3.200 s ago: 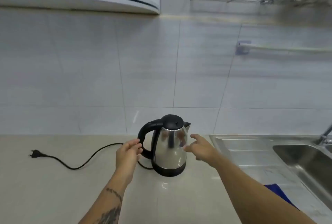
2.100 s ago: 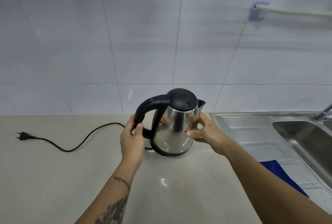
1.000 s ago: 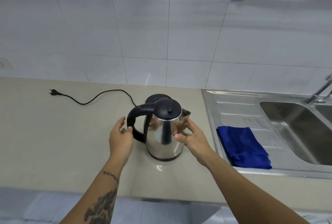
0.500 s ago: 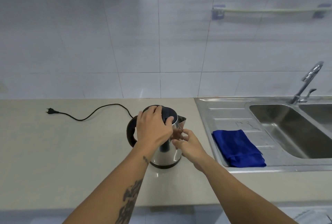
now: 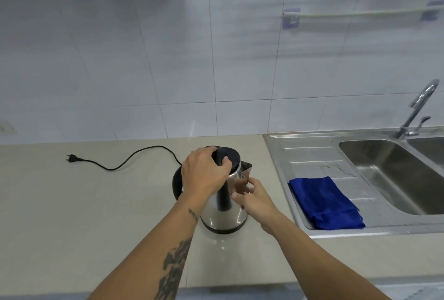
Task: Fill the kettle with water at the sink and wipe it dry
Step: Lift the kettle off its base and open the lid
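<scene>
polished steel kettle body (image 5: 222, 213): mirror-bright metal, smooth, reflecting the fingers
round black kettle lid (image 5: 229, 155): matt plastic
curved black kettle handle (image 5: 176, 184): matt plastic
beige tabletop (image 5: 72, 215): smooth, stone-like, faint sheen
stainless steel sink (image 5: 312, 153): brushed metal, ribbed drainer
folded blue cloth (image 5: 324, 203): soft, matt fabric
curved chrome tap (image 5: 418, 105): glossy metal
white wall tiles (image 5: 240, 59): glazed, smooth

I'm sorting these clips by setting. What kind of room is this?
Most likely a home kitchen: a stainless steel sink with a tap set into a tiled-wall countertop, and an electric kettle held by the left hand and right hand.
</scene>
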`<action>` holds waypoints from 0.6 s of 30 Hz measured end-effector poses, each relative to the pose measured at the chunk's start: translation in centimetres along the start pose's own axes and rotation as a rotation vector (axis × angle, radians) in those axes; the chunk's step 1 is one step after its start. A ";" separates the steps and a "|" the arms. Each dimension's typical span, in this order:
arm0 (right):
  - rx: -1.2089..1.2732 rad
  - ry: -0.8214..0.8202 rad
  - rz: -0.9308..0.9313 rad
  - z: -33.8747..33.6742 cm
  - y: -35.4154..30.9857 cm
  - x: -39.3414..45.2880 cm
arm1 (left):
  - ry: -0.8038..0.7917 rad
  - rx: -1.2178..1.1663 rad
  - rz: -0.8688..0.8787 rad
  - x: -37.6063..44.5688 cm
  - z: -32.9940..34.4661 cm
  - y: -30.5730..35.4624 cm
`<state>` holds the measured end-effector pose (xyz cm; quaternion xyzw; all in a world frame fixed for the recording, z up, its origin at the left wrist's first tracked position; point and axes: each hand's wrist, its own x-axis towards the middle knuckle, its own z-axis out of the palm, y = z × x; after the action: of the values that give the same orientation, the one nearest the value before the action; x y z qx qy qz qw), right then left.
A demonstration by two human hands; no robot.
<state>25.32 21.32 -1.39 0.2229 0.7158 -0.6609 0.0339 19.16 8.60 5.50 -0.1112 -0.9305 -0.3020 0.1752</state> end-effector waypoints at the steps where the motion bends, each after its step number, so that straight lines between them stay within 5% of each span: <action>1: 0.003 -0.018 -0.002 -0.2 0.0 0.2 | 0.006 -0.064 -0.032 0.2 -0.4 0.0; 8: -0.049 -0.102 0.025 -1.5 -0.6 1.3 | -0.096 -0.835 -0.432 2.7 -2.8 -3.4; 13: -0.082 -0.100 0.043 -1.6 -0.7 1.9 | -0.434 -1.074 -0.768 3.1 -4.4 -7.6; 18: -0.035 -0.091 0.082 -1.5 -0.3 2.0 | -0.621 -1.271 -0.886 1.9 -3.5 -11.9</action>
<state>23.75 23.33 -1.61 0.2210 0.7151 -0.6560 0.0972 14.57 -2.71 2.66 0.1094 -0.5464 -0.7659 -0.3206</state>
